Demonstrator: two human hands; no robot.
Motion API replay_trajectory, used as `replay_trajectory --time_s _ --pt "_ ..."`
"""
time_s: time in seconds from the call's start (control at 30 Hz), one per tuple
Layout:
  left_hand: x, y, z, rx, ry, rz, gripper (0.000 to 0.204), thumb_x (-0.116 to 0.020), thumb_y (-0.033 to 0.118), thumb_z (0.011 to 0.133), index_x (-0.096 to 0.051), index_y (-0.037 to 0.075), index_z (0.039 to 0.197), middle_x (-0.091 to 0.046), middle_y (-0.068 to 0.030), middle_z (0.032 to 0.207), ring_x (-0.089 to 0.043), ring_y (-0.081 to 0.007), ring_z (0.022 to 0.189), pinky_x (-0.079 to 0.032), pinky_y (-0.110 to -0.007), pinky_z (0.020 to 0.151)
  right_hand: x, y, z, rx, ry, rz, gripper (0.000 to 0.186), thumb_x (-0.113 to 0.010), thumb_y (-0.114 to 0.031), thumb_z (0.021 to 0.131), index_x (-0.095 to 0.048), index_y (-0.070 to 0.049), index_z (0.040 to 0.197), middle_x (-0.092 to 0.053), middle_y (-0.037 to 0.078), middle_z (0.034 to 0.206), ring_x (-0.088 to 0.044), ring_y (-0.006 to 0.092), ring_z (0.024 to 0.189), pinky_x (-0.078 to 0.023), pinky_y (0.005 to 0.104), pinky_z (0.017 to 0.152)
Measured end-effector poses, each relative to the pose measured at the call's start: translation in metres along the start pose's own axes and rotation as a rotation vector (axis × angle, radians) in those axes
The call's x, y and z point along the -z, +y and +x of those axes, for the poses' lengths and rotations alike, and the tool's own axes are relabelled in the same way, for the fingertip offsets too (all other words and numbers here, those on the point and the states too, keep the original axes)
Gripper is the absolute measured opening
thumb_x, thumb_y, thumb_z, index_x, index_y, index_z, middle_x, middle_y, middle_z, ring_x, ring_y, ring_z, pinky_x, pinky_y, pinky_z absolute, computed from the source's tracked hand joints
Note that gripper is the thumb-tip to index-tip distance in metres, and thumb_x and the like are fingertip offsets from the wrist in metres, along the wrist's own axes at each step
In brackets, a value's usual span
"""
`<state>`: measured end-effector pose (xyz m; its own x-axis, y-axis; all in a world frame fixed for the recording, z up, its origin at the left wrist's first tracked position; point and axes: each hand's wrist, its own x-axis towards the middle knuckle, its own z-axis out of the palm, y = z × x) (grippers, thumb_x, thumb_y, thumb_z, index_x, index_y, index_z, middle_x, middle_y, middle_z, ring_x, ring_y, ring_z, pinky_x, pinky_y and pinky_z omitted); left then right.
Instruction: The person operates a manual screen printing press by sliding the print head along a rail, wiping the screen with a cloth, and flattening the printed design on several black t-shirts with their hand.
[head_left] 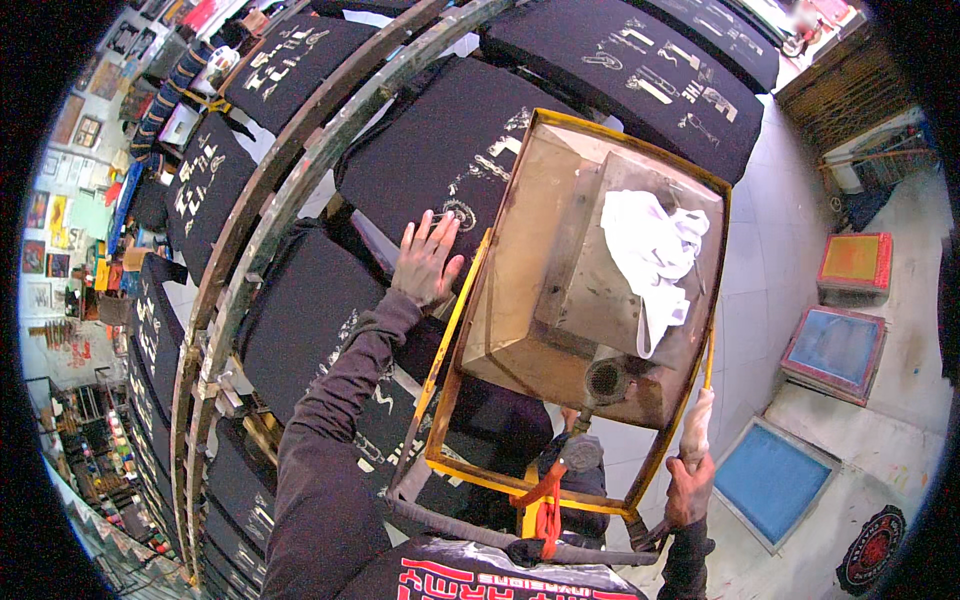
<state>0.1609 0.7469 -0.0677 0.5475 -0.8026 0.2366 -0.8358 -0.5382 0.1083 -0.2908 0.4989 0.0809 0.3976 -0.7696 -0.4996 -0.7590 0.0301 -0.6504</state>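
My left hand (428,265) is open, fingers spread, lying at the printed edge of a black T-shirt (430,140) stretched on a board. On my right, my right hand (690,490) is closed at the side of a yellow metal frame (450,335), near its lower corner; the fingers are partly hidden. This frame carries a large boxy metal unit (570,250), with a bunched white cloth (650,245) lying on top. A round vent or duct opening (606,378) shows near its close end. Orange-red ties (550,505) hang from the frame's near bar.
More black printed T-shirts (640,70) lie on boards in rows. Two long rails (270,190) run between the rows. At right, a blue-meshed screen frame (775,480), another blue screen (835,350) and a yellow-red screen (855,260) rest by the wall. A round dark emblem (870,550) shows at lower right.
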Motion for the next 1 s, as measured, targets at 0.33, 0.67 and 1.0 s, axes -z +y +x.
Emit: replay_trajectory --time_s 0.33,0.67,1.0 --pt "-0.003 -0.005 0.005 -0.055 -0.053 0.065 0.058 -0.042 0.04 0.095 -0.034 0.012 0.145 -0.029 -0.006 0.152 -0.021 -0.036 0.141 -0.022 -0.055 0.111 -0.005 0.012 0.003 0.092 0.069 0.001 0.017 -0.061 -0.007 0.075 -0.055 -0.001 0.09 -0.051 -0.001 0.073 -0.045 0.0099 0.064 -0.039 0.0271 0.058" --pt "-0.001 0.003 0.014 -0.072 -0.068 0.026 0.057 -0.044 0.037 0.095 -0.034 0.011 0.144 -0.027 -0.0048 0.153 -0.018 -0.0358 0.142 -0.021 -0.055 0.111 -0.001 0.006 0.002 0.006 0.048 -0.053 0.018 -0.06 -0.007 0.075 -0.055 0.0 0.091 -0.053 0.0 0.075 -0.047 0.0108 0.067 -0.04 0.0269 0.061" --pt "0.001 -0.008 0.016 -0.217 -0.053 -0.052 0.056 -0.053 0.027 0.089 -0.038 0.011 0.141 -0.031 -0.0059 0.15 -0.022 -0.0353 0.14 -0.025 -0.053 0.111 -0.003 -0.022 -0.005 -0.057 0.027 -0.067 0.024 -0.062 -0.011 0.075 -0.055 0.0 0.095 -0.053 0.003 0.076 -0.049 0.0133 0.066 -0.042 0.0298 0.06"
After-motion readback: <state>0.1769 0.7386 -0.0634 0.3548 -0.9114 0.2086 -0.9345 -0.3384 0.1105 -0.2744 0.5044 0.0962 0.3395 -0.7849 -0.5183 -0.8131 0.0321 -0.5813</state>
